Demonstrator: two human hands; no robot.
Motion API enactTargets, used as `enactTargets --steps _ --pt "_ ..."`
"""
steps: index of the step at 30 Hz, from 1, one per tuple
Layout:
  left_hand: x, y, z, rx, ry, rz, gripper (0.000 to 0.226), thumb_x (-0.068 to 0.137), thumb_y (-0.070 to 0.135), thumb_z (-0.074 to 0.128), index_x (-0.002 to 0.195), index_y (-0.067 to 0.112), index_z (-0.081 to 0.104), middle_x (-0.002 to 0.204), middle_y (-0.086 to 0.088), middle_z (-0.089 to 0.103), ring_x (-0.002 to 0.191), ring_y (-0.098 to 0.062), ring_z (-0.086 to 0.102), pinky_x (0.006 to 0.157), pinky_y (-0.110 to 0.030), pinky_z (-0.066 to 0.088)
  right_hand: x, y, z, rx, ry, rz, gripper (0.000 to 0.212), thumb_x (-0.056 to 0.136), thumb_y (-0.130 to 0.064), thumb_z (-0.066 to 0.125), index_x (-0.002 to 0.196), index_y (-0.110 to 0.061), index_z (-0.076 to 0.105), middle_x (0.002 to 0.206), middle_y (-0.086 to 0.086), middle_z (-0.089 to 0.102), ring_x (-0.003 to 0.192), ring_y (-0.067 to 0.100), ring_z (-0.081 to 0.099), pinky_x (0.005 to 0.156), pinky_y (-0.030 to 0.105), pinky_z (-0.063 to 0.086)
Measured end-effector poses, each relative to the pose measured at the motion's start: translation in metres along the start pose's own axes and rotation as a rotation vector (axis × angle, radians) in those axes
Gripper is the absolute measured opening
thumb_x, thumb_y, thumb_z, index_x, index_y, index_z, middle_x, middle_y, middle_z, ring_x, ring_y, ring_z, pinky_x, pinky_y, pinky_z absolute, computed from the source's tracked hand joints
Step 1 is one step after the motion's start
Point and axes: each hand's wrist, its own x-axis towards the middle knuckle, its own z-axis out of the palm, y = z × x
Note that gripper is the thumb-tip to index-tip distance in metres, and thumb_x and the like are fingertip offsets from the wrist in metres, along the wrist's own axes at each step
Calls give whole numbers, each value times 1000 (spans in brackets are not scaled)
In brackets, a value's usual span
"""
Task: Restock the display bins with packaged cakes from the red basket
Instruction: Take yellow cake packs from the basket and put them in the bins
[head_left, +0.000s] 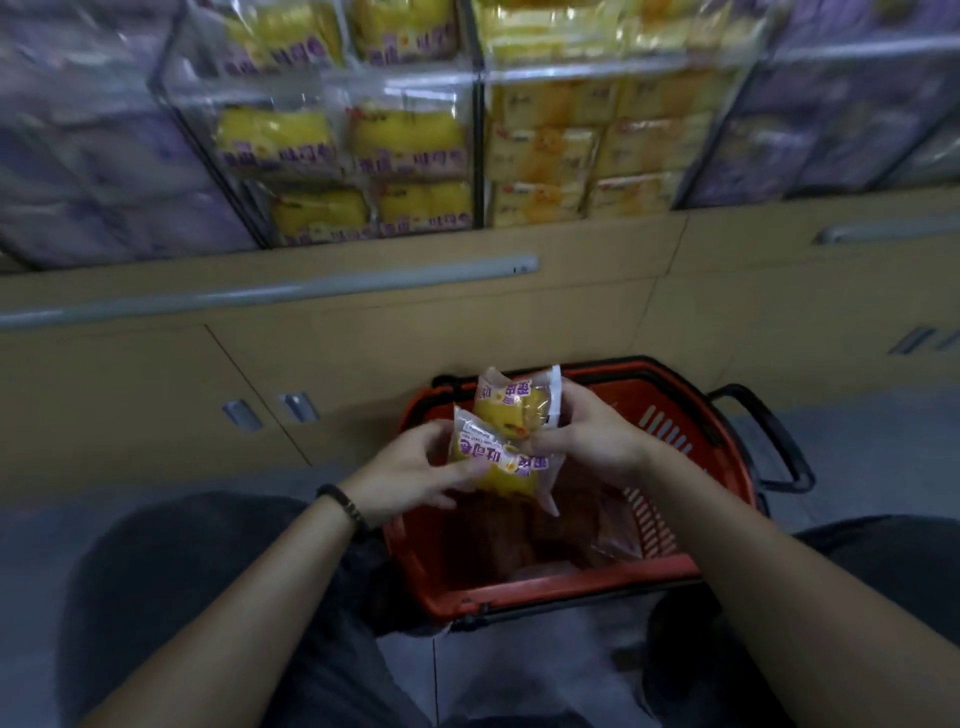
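Over red basket (545, 592), we are gripping lower cake pack (501, 470) in left hand (410, 470), pinching upper cake pack (517, 402) in right hand (587, 436).

Cake packs (511, 415) above basket (571, 590) — basket before cabinet (363, 358); display bins (363, 145) atop cabinet.

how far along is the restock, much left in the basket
Done: the display bins already show stacked yellow cakes. In hand: the left hand grips the nearer cake and the right hand the farther cake, both above the red basket. Left: these two still go into a bin, and more packets lie in the basket bottom, count unclear.
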Motion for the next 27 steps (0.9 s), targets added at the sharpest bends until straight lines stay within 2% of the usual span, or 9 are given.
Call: enactTargets --steps 2,4,7,11,17,19,21,24,27 --pt "-3 17 4 -121 17 67 51 86 25 83 132 22 61 120 -3 77 107 -25 76 89 -46 62 -7 -23 -4 39 4 -63 59 77 13 80 127 -13 62 114 21 75 99 32 74 86 50 60" --pt "-6 36 4 -171 71 136 48 85 13 84 128 17 64 118 -8 77 105 -27 75 87 -45 61 -14 -47 -8 74 18 -111 61 78 15 79 129 -13 61 114 19 75 101 32 74 86 47 61" --pt "-12 65 -1 -202 137 223 53 75 14 90 123 10 66 113 -15 77 98 -27 75 76 -39 63 -25 -81 -15 133 62 -203 69 76 10 83 135 -15 59 124 19 73 114 36 71 95 52 59" --pt "-26 98 -14 -304 315 340 72 60 19 95 122 8 61 111 -14 78 99 -32 77 79 -49 65 -34 -119 -29 260 9 -297 70 79 4 78 142 -15 55 134 24 67 124 48 64 101 66 53" --pt "-58 145 -44 -458 488 524 53 71 17 90 120 11 71 112 -16 78 105 -39 75 90 -59 60 -32 -193 -38 363 -38 -402 63 87 0 69 146 -4 49 141 28 62 128 49 61 104 72 48" --pt "-66 161 -56 -536 518 562 54 74 17 88 124 11 69 113 -17 77 103 -37 76 89 -56 60 -26 -220 -36 379 -32 -439 66 84 -10 73 145 -3 49 140 27 63 128 47 61 104 69 49" --pt "-75 178 -68 -603 525 572 53 75 16 87 124 8 69 115 -18 77 103 -36 76 88 -52 60 -19 -243 -30 452 -28 -427 74 77 -24 75 143 -2 51 134 24 64 122 46 62 95 60 53" --pt "-86 205 -87 -518 583 621 44 75 18 87 115 8 73 111 -16 78 103 -36 75 84 -49 61 -11 -273 -15 615 -28 -384 61 81 -35 67 137 -11 60 129 18 65 113 40 57 83 45 48" --pt "-96 234 -109 -389 685 678 40 82 18 84 119 12 70 107 -12 79 100 -35 77 81 -55 63 -1 -296 -6 766 -80 -378 49 93 -42 59 132 -12 65 135 19 67 108 39 68 94 51 49"
